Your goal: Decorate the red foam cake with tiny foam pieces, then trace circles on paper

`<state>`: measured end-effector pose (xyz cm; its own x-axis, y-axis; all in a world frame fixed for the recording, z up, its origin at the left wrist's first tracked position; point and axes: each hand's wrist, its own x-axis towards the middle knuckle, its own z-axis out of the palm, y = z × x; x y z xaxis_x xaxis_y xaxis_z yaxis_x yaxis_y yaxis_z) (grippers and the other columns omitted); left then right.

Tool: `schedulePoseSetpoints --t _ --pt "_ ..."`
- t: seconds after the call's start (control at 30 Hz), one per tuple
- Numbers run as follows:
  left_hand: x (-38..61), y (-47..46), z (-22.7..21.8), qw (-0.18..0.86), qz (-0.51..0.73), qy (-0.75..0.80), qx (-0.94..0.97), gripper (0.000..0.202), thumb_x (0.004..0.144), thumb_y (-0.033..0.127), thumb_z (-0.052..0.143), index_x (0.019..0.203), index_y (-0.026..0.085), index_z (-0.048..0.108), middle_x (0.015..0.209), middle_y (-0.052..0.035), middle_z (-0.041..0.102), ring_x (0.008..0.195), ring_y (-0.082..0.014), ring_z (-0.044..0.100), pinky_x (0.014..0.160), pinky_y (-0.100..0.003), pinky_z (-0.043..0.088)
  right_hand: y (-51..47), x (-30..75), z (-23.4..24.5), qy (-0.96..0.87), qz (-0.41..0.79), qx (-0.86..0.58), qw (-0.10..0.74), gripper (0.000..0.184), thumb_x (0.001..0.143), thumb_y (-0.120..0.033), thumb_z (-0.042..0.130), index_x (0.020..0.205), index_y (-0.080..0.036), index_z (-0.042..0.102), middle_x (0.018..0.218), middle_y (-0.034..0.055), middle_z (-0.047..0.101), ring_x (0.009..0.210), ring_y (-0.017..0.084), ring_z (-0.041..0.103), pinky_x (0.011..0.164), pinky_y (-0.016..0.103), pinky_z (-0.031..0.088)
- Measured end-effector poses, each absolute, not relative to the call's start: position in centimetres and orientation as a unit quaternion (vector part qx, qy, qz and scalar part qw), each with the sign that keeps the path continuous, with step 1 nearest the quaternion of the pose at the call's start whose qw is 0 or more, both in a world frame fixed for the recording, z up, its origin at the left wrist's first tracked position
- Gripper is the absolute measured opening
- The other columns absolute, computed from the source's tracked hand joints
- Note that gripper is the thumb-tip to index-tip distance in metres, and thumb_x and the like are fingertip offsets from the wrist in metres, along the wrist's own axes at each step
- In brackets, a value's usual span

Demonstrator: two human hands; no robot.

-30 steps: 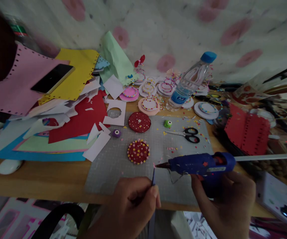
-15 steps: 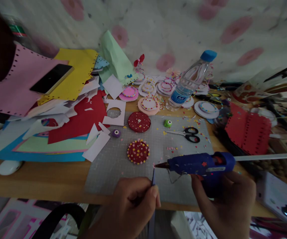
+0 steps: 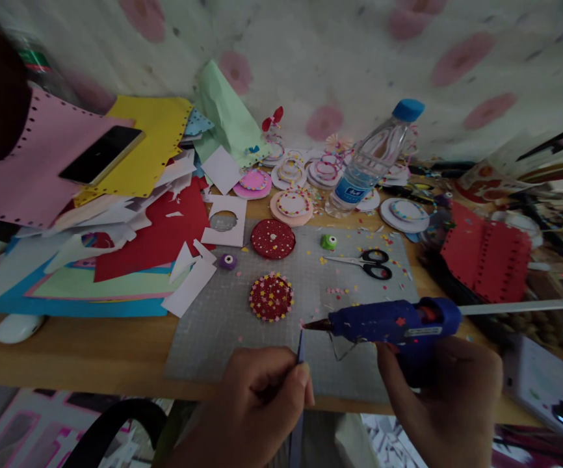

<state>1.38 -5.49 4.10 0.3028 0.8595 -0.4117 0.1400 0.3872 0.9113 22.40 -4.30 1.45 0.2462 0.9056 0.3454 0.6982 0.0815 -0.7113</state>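
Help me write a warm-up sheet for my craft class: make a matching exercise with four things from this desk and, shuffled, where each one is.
1. Blue plastic glue gun
2. Black-handled metal scissors
3. Thin bluish tool
4. Black rectangular phone

A. Across pink and yellow paper sheets
B. In the left hand
C. In the right hand
D. On the grey gridded mat

Pairs: 1-C, 2-D, 3-B, 4-A

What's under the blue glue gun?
Gray cutting mat shows below the glue gun's barrel, around its thin wire stand. The gun's body and the right hand cover the rest; anything there can't be seen.
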Motion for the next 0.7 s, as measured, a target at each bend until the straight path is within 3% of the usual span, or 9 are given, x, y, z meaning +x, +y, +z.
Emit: schedulePoseSetpoints --t 0.17,0.43,0.7 --pt "1.5 -5.3 4.2 0.639 0.277 0.529 0.485 0.034 0.090 0.035 0.043 0.061 0.020 0.051 0.048 0.0077 0.029 0.044 -0.0083 0.030 0.042 -0.022 0.021 -4.0 22.4 1.9 -0.622 0.125 -0.653 0.414 0.044 0.073 -0.023 0.070 0.054 -0.025 0.030 0.046 -0.0087 0.031 0.036 0.005 0.032 0.032 0.020 0.017" --pt "1.3 -5.8 3.9 0.645 0.275 0.523 0.486 0.034 0.092 0.033 0.043 0.063 0.020 0.050 0.050 0.0073 0.030 0.046 -0.0084 0.031 0.044 -0.022 0.022 -4.6 23.0 0.6 -0.583 0.132 -0.678 0.427 0.046 0.073 -0.037 0.076 0.061 -0.026 0.033 0.052 -0.0085 0.027 0.045 0.008 0.028 0.039 0.023 0.024" --pt "1.1 -5.7 3.8 0.639 0.279 0.518 0.496 0.035 0.094 0.034 0.043 0.063 0.019 0.051 0.050 0.0073 0.031 0.046 -0.0082 0.031 0.044 -0.021 0.023 -4.6 22.9 0.9 -0.579 0.121 -0.675 0.441 0.036 0.074 -0.036 0.076 0.071 -0.025 0.043 0.055 -0.0092 0.029 0.047 0.009 0.031 0.041 0.024 0.025"
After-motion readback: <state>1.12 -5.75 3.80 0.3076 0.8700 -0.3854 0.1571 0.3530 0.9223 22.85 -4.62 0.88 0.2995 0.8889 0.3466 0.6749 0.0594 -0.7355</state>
